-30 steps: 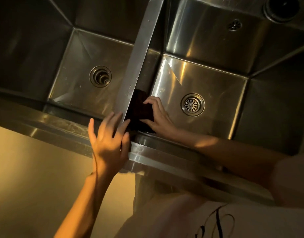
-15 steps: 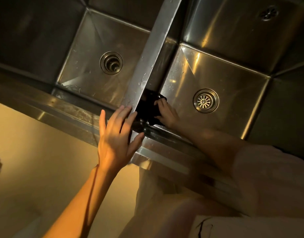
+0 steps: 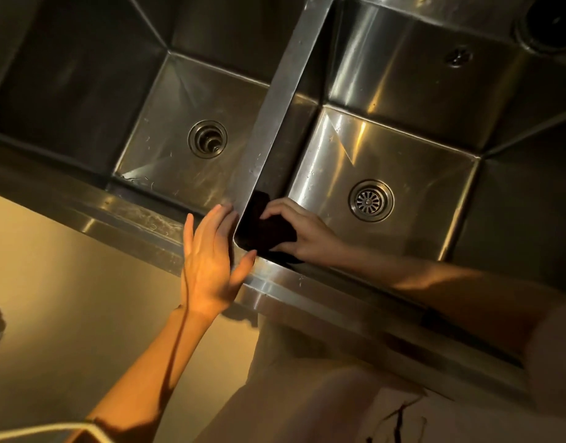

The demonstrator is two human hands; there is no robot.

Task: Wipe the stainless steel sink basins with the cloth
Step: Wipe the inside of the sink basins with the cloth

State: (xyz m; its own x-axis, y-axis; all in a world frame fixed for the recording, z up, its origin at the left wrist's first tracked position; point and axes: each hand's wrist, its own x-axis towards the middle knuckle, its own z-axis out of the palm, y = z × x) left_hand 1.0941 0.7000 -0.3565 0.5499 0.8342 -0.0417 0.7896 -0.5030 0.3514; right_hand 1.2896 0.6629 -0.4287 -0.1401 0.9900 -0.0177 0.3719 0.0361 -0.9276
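My right hand (image 3: 307, 233) curls its fingers (image 3: 275, 210) round the dark cloth (image 3: 262, 230), pressing it into the right basin (image 3: 403, 161) near corner beside the divider (image 3: 275, 123), while my left hand (image 3: 208, 260) rests flat, fingers straight, on the rim for balance.

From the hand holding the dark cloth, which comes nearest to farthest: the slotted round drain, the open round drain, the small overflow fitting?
Measured from the right hand in the head view:
1. Slotted round drain, same right basin floor.
2. Open round drain, left basin, across the divider.
3. Small overflow fitting, right basin's back wall.
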